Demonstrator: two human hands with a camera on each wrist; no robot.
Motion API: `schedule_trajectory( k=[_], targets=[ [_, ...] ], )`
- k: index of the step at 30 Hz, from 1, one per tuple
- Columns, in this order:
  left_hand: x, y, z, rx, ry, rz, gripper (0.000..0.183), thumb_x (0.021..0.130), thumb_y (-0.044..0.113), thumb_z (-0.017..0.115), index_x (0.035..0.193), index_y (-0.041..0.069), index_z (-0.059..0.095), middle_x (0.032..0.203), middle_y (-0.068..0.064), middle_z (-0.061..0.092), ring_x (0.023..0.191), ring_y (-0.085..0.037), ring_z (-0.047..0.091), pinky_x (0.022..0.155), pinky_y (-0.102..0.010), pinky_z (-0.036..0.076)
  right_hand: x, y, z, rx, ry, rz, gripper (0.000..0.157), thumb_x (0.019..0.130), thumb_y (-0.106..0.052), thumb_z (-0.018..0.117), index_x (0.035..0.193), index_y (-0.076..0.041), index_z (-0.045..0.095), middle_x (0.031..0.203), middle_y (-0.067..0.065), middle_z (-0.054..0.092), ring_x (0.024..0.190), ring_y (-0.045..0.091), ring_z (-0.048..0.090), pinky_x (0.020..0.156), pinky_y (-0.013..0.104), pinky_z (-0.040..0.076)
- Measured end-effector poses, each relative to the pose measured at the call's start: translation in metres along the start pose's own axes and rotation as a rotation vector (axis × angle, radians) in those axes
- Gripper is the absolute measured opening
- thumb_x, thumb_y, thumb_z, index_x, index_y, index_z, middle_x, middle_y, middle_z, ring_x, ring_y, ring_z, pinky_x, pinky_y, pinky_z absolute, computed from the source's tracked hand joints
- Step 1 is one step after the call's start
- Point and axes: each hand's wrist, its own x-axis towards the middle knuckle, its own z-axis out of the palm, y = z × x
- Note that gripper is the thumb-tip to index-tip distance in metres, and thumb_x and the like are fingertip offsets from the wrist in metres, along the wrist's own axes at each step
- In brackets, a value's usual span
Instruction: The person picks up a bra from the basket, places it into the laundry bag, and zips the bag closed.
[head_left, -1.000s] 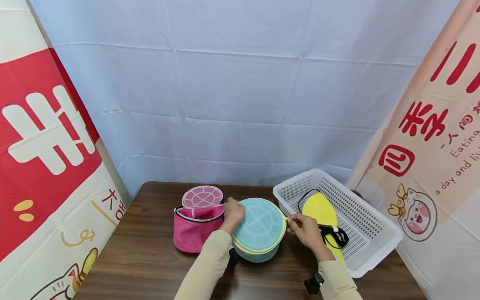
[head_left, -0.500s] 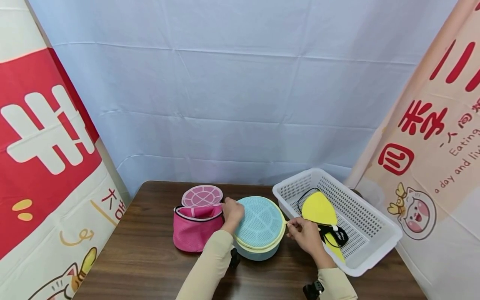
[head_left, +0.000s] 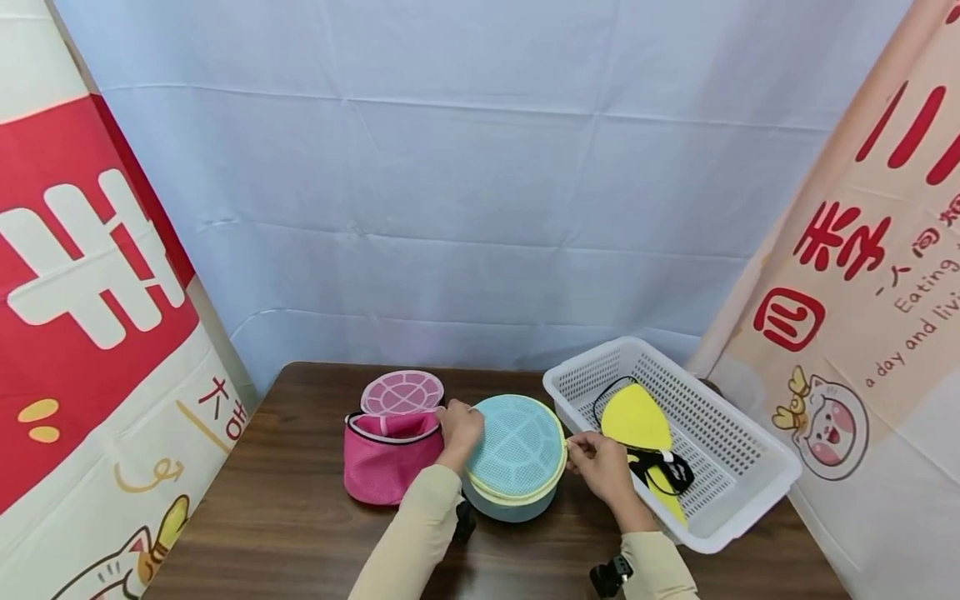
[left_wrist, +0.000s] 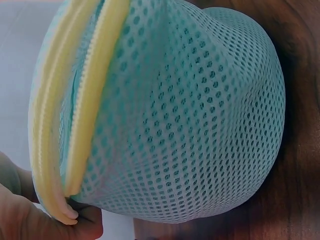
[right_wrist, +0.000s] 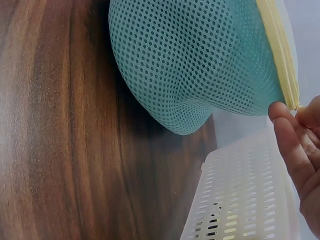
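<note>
A round light-blue mesh laundry bag [head_left: 517, 446] with a yellow zipper stands on the brown table [head_left: 285, 517]. My left hand [head_left: 461, 429] pinches its yellow edge at the left side. In the left wrist view, the two yellow zipper tapes [left_wrist: 92, 95] stand apart, leaving a narrow gap under the lid. On the right side, my right hand [head_left: 603, 471] pinches the small zipper pull [right_wrist: 298, 106] between thumb and fingertips. Beside my left hand sits a pink mesh bag [head_left: 390, 471], unzipped, its pink lid [head_left: 402, 392] folded back.
To the right stands a white perforated plastic basket [head_left: 738, 425]. Inside it lie a yellow pointed item [head_left: 637, 417] and a black item with thin cords [head_left: 675, 471]. A pale blue cloth [head_left: 450, 208] hangs behind the table, with printed cloths at both sides.
My right hand has shifted slightly left and toward me along the lid's edge with the zipper pull. My left hand keeps its hold on the blue bag's left side.
</note>
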Motion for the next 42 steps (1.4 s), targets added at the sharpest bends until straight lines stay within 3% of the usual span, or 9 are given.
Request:
schedule_trajectory(
  k=[4,8,16,28,38,42],
  targets=[
    [0.000,0.002,0.000,0.005,0.012,0.020,0.013,0.080,0.005,0.053,0.080,-0.006,0.059,0.085,-0.022,0.049,0.096,-0.039,0.043,0.081,-0.046,0.040,0.001,0.000,-0.001,0.004,-0.001,-0.004,0.004,0.085,0.000,0.064,0.087,0.002,0.067,0.070,0.003,0.062,0.059,0.017,0.062,0.050,0.023,0.049],
    [-0.002,0.007,0.000,0.023,0.008,0.053,0.019,0.079,0.008,0.057,0.092,-0.006,0.058,0.096,-0.024,0.045,0.099,-0.042,0.042,0.085,-0.048,0.038,0.002,0.002,-0.003,0.001,-0.004,-0.004,0.005,0.086,0.000,0.063,0.088,0.002,0.067,0.071,0.006,0.063,0.060,0.019,0.063,0.051,0.023,0.049],
    [0.003,0.018,-0.001,0.210,-0.033,0.127,0.026,0.080,0.018,0.065,0.103,0.005,0.061,0.106,-0.020,0.047,0.100,-0.038,0.044,0.081,-0.052,0.036,0.007,0.006,-0.006,-0.009,-0.011,-0.016,0.006,0.087,0.000,0.062,0.091,0.003,0.066,0.073,0.009,0.065,0.060,0.018,0.064,0.051,0.023,0.050],
    [0.028,0.024,0.001,0.328,-0.252,0.200,0.029,0.083,0.023,0.062,0.106,0.005,0.065,0.103,-0.015,0.054,0.097,-0.034,0.051,0.079,-0.055,0.039,0.010,0.009,-0.005,0.009,-0.014,0.013,0.006,0.087,0.001,0.062,0.090,0.003,0.067,0.076,0.010,0.064,0.063,0.021,0.064,0.053,0.025,0.051],
    [0.036,0.025,0.001,0.292,-0.411,0.308,0.030,0.086,0.016,0.058,0.112,0.003,0.064,0.110,-0.011,0.062,0.102,-0.028,0.055,0.082,-0.043,0.045,0.014,0.006,-0.005,0.033,-0.028,-0.003,0.007,0.086,0.001,0.062,0.091,0.004,0.066,0.079,0.017,0.065,0.065,0.028,0.065,0.053,0.023,0.051],
    [0.037,0.028,0.001,0.285,-0.439,0.348,0.030,0.086,0.014,0.056,0.112,0.002,0.064,0.109,-0.011,0.062,0.102,-0.028,0.056,0.082,-0.040,0.046,0.015,0.003,-0.004,0.017,-0.028,-0.014,0.007,0.086,0.001,0.062,0.091,0.004,0.066,0.078,0.016,0.065,0.065,0.027,0.065,0.052,0.023,0.050]
  ],
)
